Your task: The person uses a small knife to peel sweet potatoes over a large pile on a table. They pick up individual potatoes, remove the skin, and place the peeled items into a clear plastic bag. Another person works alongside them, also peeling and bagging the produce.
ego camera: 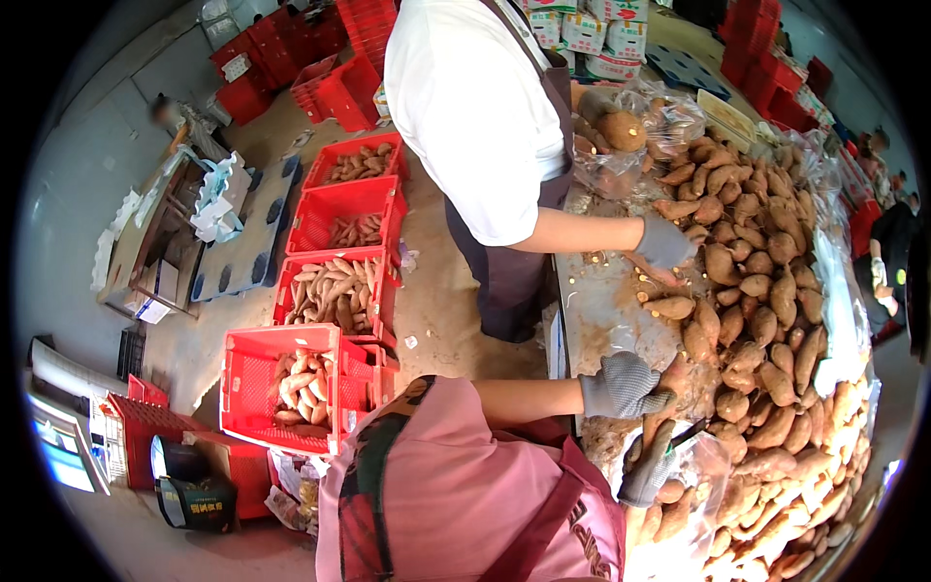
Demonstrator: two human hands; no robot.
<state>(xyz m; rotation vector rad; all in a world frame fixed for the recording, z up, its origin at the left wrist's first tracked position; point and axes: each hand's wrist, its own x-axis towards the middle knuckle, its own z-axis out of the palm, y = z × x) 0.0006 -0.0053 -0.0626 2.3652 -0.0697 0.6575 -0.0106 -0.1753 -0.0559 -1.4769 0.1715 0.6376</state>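
Note:
My left hand [624, 385], in a grey knitted glove with a dotted palm, grips a reddish sweet potato [657, 420] low over the work table [618, 338]. Close beside it, my gloved right hand [649, 465] is closed around a small knife [686, 434], whose dark blade points away from me. The fingers hide most of its handle. A clear plastic bag [709, 465] with sweet potatoes lies by my right hand. Beyond both hands spreads a large heap of soil-covered sweet potatoes [756, 364].
A co-worker in a white shirt [465, 124] stands at my left; their gloved hand [665, 244] touches a sweet potato [658, 270]. Red plastic crates [342, 254] holding sweet potatoes line the floor behind. Bagged large tubers [622, 131] lie at the table's far left end.

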